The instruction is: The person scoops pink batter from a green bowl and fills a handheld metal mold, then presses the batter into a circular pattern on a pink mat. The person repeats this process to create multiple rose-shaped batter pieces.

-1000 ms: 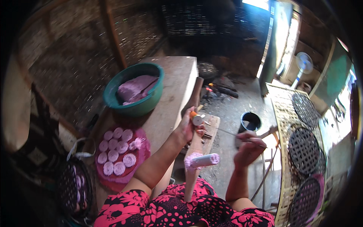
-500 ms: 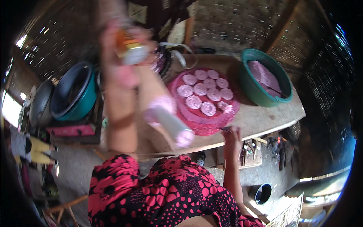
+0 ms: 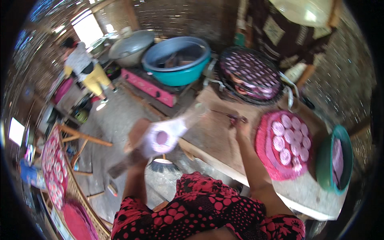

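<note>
My left hand (image 3: 138, 136), smeared by motion, is out in front of the table's left edge. It is closed around a whitish tube (image 3: 170, 132) with a lavender round end, also blurred; a dark, wood-like bar (image 3: 123, 165) sticks out below it. Over the bare tabletop, my right hand (image 3: 240, 125) grips a thin dark stick-like tool (image 3: 221, 113), its kind unclear. Right of that hand lies a round pink mat (image 3: 264, 138) bearing several pale pink coils of dough (image 3: 285, 157). A green basin (image 3: 328, 168) with lavender dough (image 3: 338, 160) stands at the far right.
A round dark tray (image 3: 230, 92) with pink pieces sits at the table's back. Beyond the left edge are a pink stove (image 3: 148, 86), stacked basins (image 3: 176, 76) and a lidded pot (image 3: 130, 50). Another person (image 3: 86, 66) stands far left. A rack (image 3: 76, 176) holds more coils.
The view has swung left. My left hand came down from its raised place with the tube, off the table's edge. My right hand left the mat's near edge and is now to its left.
</note>
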A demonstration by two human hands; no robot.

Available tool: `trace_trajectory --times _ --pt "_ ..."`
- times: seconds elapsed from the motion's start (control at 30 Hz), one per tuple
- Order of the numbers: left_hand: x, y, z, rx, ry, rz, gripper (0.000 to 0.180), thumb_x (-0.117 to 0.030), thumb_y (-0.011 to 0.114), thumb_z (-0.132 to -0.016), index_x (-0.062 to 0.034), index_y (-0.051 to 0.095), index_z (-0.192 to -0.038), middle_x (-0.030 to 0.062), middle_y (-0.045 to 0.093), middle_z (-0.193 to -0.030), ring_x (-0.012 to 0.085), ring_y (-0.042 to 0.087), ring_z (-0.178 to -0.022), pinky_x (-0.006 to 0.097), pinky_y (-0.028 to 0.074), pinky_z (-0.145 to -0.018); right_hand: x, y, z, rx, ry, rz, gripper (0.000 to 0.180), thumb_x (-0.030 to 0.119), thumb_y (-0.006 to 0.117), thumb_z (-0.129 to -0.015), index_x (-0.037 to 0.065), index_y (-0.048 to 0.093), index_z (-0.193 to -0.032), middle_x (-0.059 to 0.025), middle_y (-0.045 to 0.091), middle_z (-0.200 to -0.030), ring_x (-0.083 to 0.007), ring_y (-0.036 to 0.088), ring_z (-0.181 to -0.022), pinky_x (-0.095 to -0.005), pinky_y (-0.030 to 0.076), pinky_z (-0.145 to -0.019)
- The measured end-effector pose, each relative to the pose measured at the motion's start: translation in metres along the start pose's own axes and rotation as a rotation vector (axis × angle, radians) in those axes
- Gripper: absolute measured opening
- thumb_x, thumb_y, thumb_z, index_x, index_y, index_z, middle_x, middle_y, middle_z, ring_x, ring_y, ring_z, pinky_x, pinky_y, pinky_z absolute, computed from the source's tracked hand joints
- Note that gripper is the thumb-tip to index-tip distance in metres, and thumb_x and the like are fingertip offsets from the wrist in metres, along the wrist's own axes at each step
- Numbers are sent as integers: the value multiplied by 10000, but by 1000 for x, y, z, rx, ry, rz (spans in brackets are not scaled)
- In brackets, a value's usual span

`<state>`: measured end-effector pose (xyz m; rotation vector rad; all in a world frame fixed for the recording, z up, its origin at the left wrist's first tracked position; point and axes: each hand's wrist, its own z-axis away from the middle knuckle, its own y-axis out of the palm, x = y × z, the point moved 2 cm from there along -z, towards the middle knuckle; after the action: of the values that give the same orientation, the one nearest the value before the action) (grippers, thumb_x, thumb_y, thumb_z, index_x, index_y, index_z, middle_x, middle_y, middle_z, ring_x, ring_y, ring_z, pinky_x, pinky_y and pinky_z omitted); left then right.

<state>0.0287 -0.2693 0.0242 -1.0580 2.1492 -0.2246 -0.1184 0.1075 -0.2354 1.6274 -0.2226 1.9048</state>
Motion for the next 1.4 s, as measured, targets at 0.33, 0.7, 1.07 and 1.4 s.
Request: trace_trajectory --times 0.33,0.7,1.07,1.4 --pt "-48 29 -43 77 383 168 208 -172 695 -785 -44 599 -918 79 601 -858 225 609 -769 343 494 -665 65 -57 52 -54 -530 739 297 219 692 -900 -24 612 -1052 -144 647 -921 -183 648 -687 -317 511 -633" --pt "-105 75 -67 112 617 360 230 -106 738 -684 -43 573 -831 88 579 -811 259 603 -722 351 479 -610 121 -88 102 11 -572 634 174 129 629 -894 -17 680 -974 -178 687 -831 -251 691 -764 -343 520 -690" --pt "-84 66 -63 128 561 258 243 -86 753 -652 -36 557 -786 96 559 -778 274 593 -692 355 468 -587 49 -6 34 253 -781 1532 320 243 593 -912 142 615 -1215 -153 571 -1235 -372 570 -1057 -472 460 -905" --pt "-72 55 -66 123 466 190 235 -90 746 -667 -26 541 -762 106 533 -750 280 577 -673 357 458 -581 179 -43 101 258 -532 627 140 30 718 -835 -15 667 -958 -69 675 -891 -130 630 -825 -278 502 -715"
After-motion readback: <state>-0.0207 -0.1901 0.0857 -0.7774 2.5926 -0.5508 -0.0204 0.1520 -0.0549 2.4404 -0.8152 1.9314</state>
